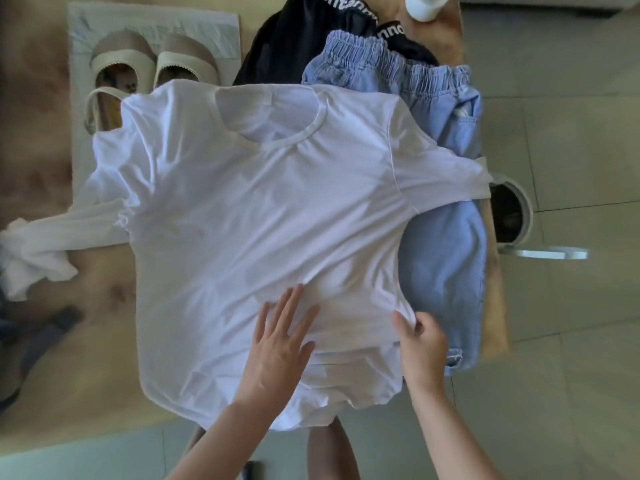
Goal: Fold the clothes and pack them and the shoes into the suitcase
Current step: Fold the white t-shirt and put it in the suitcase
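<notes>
Head view, item one: white long-sleeved cotton T-shirt (263, 216), spread face-up across the pale wooden table (104, 341), collar away from you, hem hanging just over the near edge. Judged light, limp and prone to creasing; it will not hold a fold unless you pin it. Your left hand (277, 348) lies flat on the lower front, fingers spread, doing that pinning. Your right hand (420, 344) pinches the shirt's right side seam near the hem between thumb and fingers. Best holds look to be the side seams and shoulders, lifted evenly.

Item two: its left sleeve trails off in a bunched heap at the table's left edge; gather it before folding.

Item three: light blue elastic-waisted denim trousers (446, 244), partly under the shirt's right side, likely to drag with it.

Item four: black garment with white lettered waistband (304, 36), beyond the collar.

Item five: beige slingback shoes (152, 64) on a white cloth (79, 29), heels partly covered by the shoulder.

Suitcase: not in view.
</notes>
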Demonstrator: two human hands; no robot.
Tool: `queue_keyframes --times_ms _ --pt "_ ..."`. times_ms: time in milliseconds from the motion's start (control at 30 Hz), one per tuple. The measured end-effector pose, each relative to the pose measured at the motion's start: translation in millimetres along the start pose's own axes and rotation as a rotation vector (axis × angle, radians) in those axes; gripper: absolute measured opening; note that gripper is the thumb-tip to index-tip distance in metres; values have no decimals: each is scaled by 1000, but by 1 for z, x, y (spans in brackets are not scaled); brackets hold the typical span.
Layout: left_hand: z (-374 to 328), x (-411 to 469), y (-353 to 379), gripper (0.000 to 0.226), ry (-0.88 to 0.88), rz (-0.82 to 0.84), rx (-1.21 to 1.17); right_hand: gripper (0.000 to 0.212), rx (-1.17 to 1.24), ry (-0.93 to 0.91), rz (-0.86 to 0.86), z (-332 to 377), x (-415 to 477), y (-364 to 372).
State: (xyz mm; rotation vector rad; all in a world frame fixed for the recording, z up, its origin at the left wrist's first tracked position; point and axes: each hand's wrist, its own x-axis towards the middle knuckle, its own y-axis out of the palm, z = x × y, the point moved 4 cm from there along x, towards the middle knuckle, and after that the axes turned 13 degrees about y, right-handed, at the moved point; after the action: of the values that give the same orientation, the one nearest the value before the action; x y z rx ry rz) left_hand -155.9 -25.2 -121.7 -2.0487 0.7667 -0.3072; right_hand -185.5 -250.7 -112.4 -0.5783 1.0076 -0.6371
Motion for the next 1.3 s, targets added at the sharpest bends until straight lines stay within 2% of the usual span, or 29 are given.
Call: queue_keyframes --times_ms 133,267,333,500,600,700,800,867,1000,1100,1200,1267,1300 --pt "-11 -3 10 70 -29 113 82 37 24 -15 -87 -14 -3 -28" --pt "-21 -23 25 60 13 126 152 38 -148 19 -53 -42 1 -33" --pt "-25 -33 27 58 0 131 189 31 -188 -3 -49 -49 6 -33" --pt "-31 -46 25 49 8 75 181 24 -186 -57 -10 -57 15 -35" --pt "-33 -49 25 54 -76 73 96 19 -115 -43 82 -63 13 -33" --pt "-38 -55 19 50 -184 -44 -30 21 -125 -239 40 -64 0 -36" --pt "-44 -72 4 28 -415 -288 -173 37 -242 -575 17 -59 -33 -28" --pt "-46 -90 -4 25 -642 -434 -247 40 -313 -738 44 -53 -58 -14" --pt "-36 -130 4 38 -1187 -568 -508 38 -287 -814 221 -51 -98 24" --pt "-24 -152 21 53 -1498 -627 -858 37 -337 -863 200 -54 -116 45" --pt "-20 -161 37 59 -1642 -654 -1335 14 -309 -875 107 -54 -124 49" --pt "-18 -156 40 50 -1584 -603 -1625 11 -277 -883 49 -53 -127 46" --pt "-16 -154 38 45 -1536 -561 -1694 12 -263 -888 35 -53 -128 45"
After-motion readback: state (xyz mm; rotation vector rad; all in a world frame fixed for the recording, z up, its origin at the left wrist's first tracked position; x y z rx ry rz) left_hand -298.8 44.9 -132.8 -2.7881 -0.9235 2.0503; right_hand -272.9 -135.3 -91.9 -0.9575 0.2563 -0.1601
